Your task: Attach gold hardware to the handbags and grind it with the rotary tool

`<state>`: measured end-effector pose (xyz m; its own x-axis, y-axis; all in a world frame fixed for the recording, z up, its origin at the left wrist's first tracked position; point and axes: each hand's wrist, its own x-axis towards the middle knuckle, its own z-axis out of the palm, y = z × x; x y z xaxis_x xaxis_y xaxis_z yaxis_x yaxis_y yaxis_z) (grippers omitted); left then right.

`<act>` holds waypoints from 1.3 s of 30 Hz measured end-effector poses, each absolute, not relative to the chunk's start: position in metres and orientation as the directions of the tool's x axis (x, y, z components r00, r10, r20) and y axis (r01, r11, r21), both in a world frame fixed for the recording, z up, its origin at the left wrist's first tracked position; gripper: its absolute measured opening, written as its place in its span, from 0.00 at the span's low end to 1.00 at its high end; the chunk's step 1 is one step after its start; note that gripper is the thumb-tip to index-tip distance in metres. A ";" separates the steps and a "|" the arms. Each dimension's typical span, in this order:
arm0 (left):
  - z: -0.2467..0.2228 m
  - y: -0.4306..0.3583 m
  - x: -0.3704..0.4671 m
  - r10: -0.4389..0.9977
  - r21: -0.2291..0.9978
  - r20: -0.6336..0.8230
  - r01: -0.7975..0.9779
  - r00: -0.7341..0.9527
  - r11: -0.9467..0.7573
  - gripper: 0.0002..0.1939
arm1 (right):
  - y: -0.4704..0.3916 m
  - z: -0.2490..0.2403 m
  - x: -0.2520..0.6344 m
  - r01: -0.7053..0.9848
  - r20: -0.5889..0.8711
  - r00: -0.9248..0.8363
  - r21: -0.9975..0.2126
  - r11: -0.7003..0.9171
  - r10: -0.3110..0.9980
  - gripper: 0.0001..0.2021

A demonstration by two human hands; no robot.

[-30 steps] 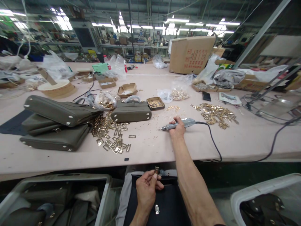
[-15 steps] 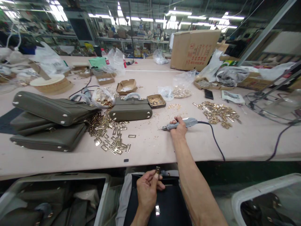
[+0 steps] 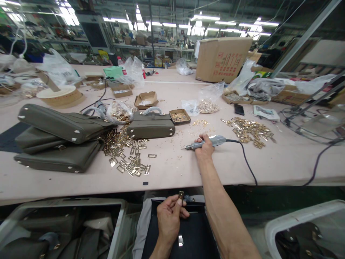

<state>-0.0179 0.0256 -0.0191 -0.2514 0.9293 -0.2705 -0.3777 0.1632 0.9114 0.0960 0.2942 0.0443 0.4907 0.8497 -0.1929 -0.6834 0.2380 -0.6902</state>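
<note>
My left hand (image 3: 169, 214) pinches a small metal plate (image 3: 181, 195) between thumb and fingers, above a dark bag (image 3: 194, 230) at the bottom centre. A shiny metal fitting (image 3: 180, 240) shows on the bag's dark face. On the table, my right hand (image 3: 205, 145) is wrapped round a grey electric screwdriver (image 3: 218, 140), whose tip points left. Left of it, a heap of metal plates (image 3: 132, 163) spreads beside stacked olive bags (image 3: 61, 126). Another olive bag (image 3: 151, 126) stands by a small box of screws (image 3: 179, 116).
More metal fittings (image 3: 249, 130) lie on the right of the table (image 3: 172, 176), near a phone (image 3: 239, 109). A large carton (image 3: 223, 59) stands at the back. Bins with bags flank my lap, one left (image 3: 122, 216) and one right (image 3: 272, 230). The screwdriver's cable (image 3: 246, 158) trails rightward.
</note>
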 end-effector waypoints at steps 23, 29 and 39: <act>-0.020 0.026 -0.019 0.934 0.914 -0.260 -0.374 -0.244 0.157 0.23 | 0.293 0.043 0.093 -0.704 -0.176 0.482 -0.661 0.260 0.858 0.16; -0.022 0.025 -0.019 0.937 0.917 -0.257 -0.367 -0.237 0.158 0.22 | 0.292 0.044 0.093 -0.707 -0.174 0.484 -0.655 0.267 0.858 0.17; -0.023 0.023 -0.019 0.940 0.919 -0.247 -0.366 -0.236 0.149 0.22 | 0.291 0.044 0.091 -0.700 -0.166 0.485 -0.662 0.267 0.859 0.18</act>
<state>-0.0191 0.0232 -0.0227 -0.2362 0.9398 -0.2467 -0.3657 0.1493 0.9187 0.0909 0.2912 0.0435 0.4847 0.8589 -0.1655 -0.7000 0.2674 -0.6622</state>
